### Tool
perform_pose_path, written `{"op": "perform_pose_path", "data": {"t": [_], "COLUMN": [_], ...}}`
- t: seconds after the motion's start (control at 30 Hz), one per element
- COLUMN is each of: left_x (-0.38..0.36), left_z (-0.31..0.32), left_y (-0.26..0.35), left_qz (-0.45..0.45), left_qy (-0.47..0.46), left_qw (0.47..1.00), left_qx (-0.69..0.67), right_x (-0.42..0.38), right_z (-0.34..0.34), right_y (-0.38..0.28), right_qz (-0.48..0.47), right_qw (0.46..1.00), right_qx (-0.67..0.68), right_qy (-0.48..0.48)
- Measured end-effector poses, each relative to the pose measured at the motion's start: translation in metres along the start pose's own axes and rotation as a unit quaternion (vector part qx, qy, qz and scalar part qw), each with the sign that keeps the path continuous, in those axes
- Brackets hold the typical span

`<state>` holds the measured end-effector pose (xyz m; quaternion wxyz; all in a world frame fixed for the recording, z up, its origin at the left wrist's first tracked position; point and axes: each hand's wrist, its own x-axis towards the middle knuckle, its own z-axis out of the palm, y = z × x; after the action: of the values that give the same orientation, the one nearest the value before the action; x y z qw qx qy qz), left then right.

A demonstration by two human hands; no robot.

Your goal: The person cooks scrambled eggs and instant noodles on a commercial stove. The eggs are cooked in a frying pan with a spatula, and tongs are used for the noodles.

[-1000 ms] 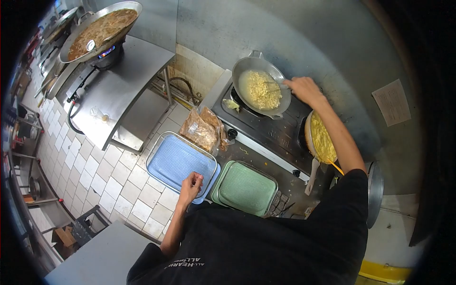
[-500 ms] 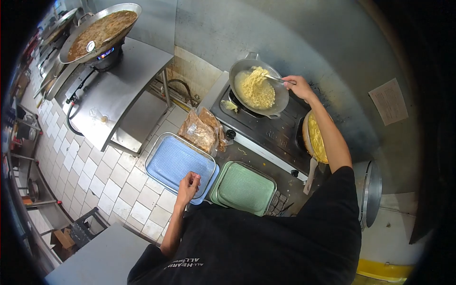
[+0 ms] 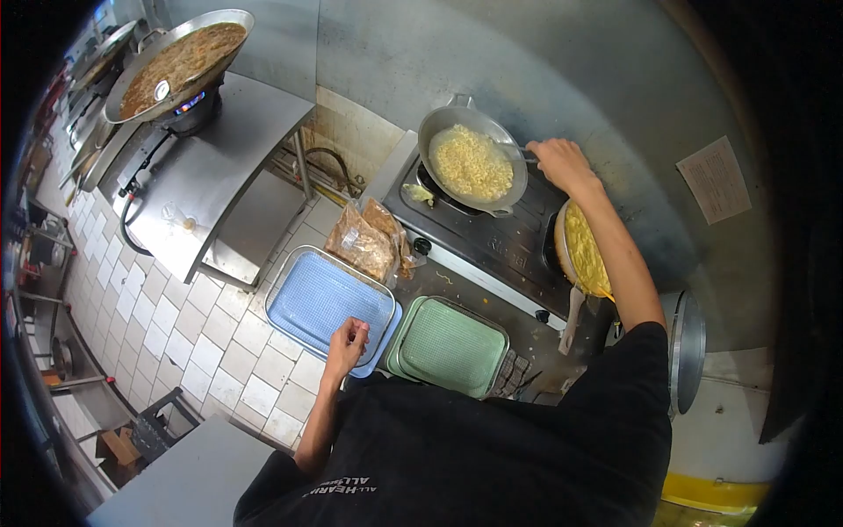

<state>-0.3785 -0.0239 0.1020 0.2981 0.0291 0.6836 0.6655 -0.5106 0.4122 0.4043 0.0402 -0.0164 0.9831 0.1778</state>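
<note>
My right hand (image 3: 564, 164) grips the handle of a slim metal cooking utensil (image 3: 530, 160) at the right rim of a wok (image 3: 428, 140). What shape its far end has, I cannot make out. Pale yellow noodles (image 3: 474, 167) lie spread in cloudy liquid inside that wok, which sits on a black gas stove (image 3: 505, 241). Over the near right corner of a blue mesh-patterned tray (image 3: 320, 294) hovers my left hand (image 3: 349, 344), fingers curled in, with nothing visible in them. Beneath my right forearm is a frying pan (image 3: 562, 241) of yellow food (image 3: 582, 246).
Beside the blue tray is a green tray (image 3: 452, 347). Plastic bags of brown food (image 3: 364, 241) lean near the stove's left knob. A large wok of bubbling brown liquid (image 3: 184, 66) stands on a lit burner at upper left. A metal pot (image 3: 688, 351) is at my right.
The clump of noodles lifted on the utensil is back down in the wok. My right hand has moved slightly right, drawing the utensil to the rim. My left hand has barely moved.
</note>
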Motion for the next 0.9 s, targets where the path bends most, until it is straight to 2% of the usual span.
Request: {"op": "perform_pose_path", "data": {"t": [0.07, 0.13, 0.27, 0.33, 0.37, 0.43, 0.57, 0.63, 0.77, 0.83, 0.9], "left_x": [0.0, -0.001, -0.001, 0.0, 0.0, -0.001, -0.005, -0.006, -0.007, -0.007, -0.007], "left_z": [0.001, 0.003, 0.007, 0.007, 0.006, 0.003, -0.003, -0.005, -0.01, -0.01, -0.009], "left_y": [0.002, 0.003, 0.004, 0.002, 0.002, 0.001, 0.004, 0.001, -0.004, -0.002, -0.002], "left_qz": [-0.003, 0.0, 0.012, 0.011, 0.011, 0.01, 0.0, -0.006, -0.01, -0.011, -0.012], "left_qy": [0.009, 0.003, 0.002, 0.001, 0.0, 0.003, 0.018, 0.026, 0.038, 0.036, 0.035], "left_qw": [1.0, 1.0, 1.0, 1.0, 1.0, 1.0, 1.0, 1.0, 0.999, 0.999, 0.999], "left_qx": [0.005, 0.009, 0.017, 0.012, 0.006, 0.009, 0.012, 0.002, -0.005, -0.006, -0.006], "right_x": [0.004, 0.014, 0.048, 0.066, 0.068, 0.066, 0.059, 0.052, 0.023, 0.012, -0.003], "right_z": [-0.008, -0.005, 0.049, 0.067, 0.07, 0.076, 0.07, 0.061, 0.054, 0.062, 0.041], "right_y": [-0.011, -0.02, -0.048, -0.06, -0.064, -0.073, -0.059, -0.044, -0.026, -0.023, -0.028], "right_qz": [0.028, -0.024, -0.058, 0.031, 0.031, 0.117, 0.104, 0.171, 0.197, 0.139, 0.103], "right_qw": [0.999, 0.991, 0.985, 0.979, 0.979, 0.98, 0.987, 0.975, 0.972, 0.987, 0.987], "right_qx": [0.017, 0.126, 0.158, 0.174, 0.175, 0.149, 0.122, 0.138, 0.112, 0.069, 0.108], "right_qy": [-0.02, -0.044, -0.029, -0.104, -0.104, -0.058, -0.022, 0.032, 0.065, -0.037, -0.061]}}
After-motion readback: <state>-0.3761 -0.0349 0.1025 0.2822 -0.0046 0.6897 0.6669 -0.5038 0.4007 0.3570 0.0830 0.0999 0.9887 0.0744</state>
